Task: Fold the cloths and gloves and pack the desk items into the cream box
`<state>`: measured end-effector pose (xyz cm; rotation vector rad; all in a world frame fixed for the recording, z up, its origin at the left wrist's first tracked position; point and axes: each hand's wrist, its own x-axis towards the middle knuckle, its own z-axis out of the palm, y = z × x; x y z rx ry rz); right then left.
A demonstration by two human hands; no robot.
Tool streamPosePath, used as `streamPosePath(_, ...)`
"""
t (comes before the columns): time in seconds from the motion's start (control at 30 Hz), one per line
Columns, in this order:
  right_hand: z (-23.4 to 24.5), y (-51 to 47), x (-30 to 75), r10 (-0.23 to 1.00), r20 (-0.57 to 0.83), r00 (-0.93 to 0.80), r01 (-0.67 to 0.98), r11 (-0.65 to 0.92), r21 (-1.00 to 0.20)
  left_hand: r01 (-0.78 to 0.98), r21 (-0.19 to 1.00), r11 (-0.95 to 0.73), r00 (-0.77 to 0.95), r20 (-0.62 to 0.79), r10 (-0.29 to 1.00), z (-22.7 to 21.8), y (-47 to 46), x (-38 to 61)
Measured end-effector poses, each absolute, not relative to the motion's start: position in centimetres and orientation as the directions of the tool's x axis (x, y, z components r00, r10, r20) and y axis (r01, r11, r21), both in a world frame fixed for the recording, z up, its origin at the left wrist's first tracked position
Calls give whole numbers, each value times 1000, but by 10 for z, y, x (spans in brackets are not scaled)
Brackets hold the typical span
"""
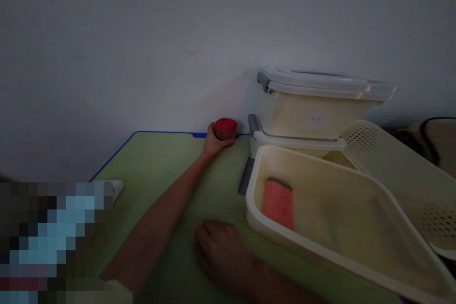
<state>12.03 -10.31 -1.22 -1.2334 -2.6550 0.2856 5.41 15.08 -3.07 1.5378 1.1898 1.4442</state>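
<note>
At the far edge of the green table, my left hand (213,145) is closed round a small round container (225,128) with a red lid and a dark red patterned side. The container is upright, close to the wall. Nearer to me, my right hand (224,254) rests on the table with its fingers curled in, and I see nothing in it. To its right stands a cream plastic tub (342,256). Inside the tub, against its left end, lies a pink-red scrubbing sponge (279,203) with a dark edge.
Behind the tub, a lidded clear storage box (313,109) with grey latches stands stacked on another container. A cream perforated basket (402,166) is at the right. The green tabletop (153,166) has a blue rim and meets a plain wall (142,47). A pixelated patch covers the lower left.
</note>
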Motion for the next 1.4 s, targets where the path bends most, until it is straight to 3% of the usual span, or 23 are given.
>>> streamPosePath(0.33, -9, -100, 122, 750, 58, -659, 711, 647, -275, 241, 921, -306, 13, 312, 950, -28, 140, 43)
streamPosePath(0.87, -11, -97, 122, 791, 141, -595, 710, 600, -369, 236, 918, -318, 166, 284, 944, -18, 52, -9)
streamPosePath(1.1, -9, -102, 123, 802, 272, -532, 668, 595, -447, 197, 933, -303, 171, 271, 947, -17, 1, -31)
streamPosePath(1.23, -9, -103, 125, 821, 404, -404, 648, 568, -506, 160, 944, -289, 169, 262, 950, -22, -16, -40)
streamPosePath(1.4, -3, -98, 127, 780, 584, -226, 589, 587, -556, -67, 946, -318, 209, 325, 922, -19, -19, -49)
